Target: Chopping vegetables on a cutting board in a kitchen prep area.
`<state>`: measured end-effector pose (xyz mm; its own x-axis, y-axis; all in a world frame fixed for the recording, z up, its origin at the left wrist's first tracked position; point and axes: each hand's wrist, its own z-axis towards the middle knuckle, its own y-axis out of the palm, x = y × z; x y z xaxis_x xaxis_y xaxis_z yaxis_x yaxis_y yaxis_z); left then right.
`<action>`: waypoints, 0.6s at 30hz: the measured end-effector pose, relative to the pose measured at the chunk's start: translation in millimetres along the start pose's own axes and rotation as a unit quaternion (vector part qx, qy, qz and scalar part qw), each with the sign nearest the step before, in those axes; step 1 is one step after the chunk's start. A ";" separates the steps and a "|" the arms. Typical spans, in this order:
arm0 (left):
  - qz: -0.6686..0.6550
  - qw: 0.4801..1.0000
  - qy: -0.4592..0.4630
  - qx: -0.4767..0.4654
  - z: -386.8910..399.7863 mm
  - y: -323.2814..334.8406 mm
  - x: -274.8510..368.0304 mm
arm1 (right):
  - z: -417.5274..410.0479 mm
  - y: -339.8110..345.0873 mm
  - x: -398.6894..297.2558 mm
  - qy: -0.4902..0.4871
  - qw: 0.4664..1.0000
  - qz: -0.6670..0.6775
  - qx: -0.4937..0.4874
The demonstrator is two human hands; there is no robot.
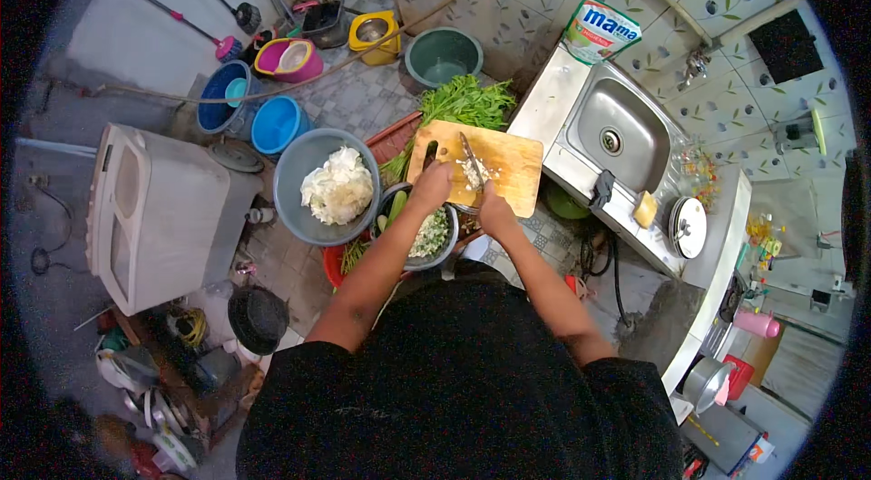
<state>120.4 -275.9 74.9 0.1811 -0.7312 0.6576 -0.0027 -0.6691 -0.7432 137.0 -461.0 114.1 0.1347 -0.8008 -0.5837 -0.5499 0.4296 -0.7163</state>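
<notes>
My right hand (497, 209) grips a knife (470, 155), whose blade lies across a wooden cutting board (520, 163). Small chopped white pieces (472, 176) are gathered around the blade. At the board's left end, beside its handle slot, my left hand (433, 186) has its fingers curled; whether it grips the board is hidden. Below the board stands a bowl of chopped green and white vegetables (430, 235). Green cucumber-like vegetables (397, 206) show next to it. A bunch of leafy greens (469, 101) lies beyond the board.
A grey basin (286, 221) holding white peeled pieces stands left, near a blue bucket (277, 124). To the right is a steel sink (622, 116) with a sponge (645, 210) and plates (687, 228). A hose (326, 75) crosses the floor before a green basin (444, 57).
</notes>
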 end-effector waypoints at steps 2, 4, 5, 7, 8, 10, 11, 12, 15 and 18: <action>-0.004 1.000 -0.001 -0.007 -5.5 -2.1 -1.1 | -3.9 -5.5 -13.1 0.009 0.999 -0.022 -0.032; -0.022 0.999 -0.020 -0.029 -7.2 -2.7 1.3 | -7.2 -2.6 -15.0 0.014 0.998 -0.036 -0.042; -0.024 0.999 -0.016 -0.027 -5.8 -4.2 0.0 | -12.1 5.7 -9.2 -0.002 0.999 -0.031 -0.011; -0.028 0.999 -0.018 -0.018 -3.7 -5.2 2.8 | -11.1 11.4 -1.1 -0.018 0.999 -0.032 0.023; -0.032 0.999 -0.014 -0.016 -1.7 -5.2 4.7 | -6.7 13.6 2.3 -0.003 1.000 -0.019 0.020; -0.041 0.999 -0.001 -0.019 -2.6 -4.4 0.9 | -3.4 8.6 -5.6 0.012 1.000 -0.007 0.016; -0.044 0.999 0.000 -0.019 -4.4 -3.3 -0.5 | -0.2 3.2 -7.7 0.008 1.000 -0.020 0.002; -0.045 0.999 0.017 -0.010 -4.4 -3.8 -5.7 | 3.1 -1.8 -14.7 -0.001 0.999 -0.034 -0.012; -0.046 0.998 0.032 0.002 -5.3 -2.1 -18.3 | -8.8 1.4 -34.4 0.034 0.998 -0.043 -0.024; -0.057 0.998 0.034 -0.004 -5.7 -0.4 -7.1 | -14.2 20.9 -15.2 0.012 0.999 -0.011 0.032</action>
<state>113.5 -271.2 71.2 0.1146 -0.6581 0.7442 0.0055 -0.7487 -0.6629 111.8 -445.8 113.5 0.1257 -0.8203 -0.5579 -0.4933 0.4363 -0.7525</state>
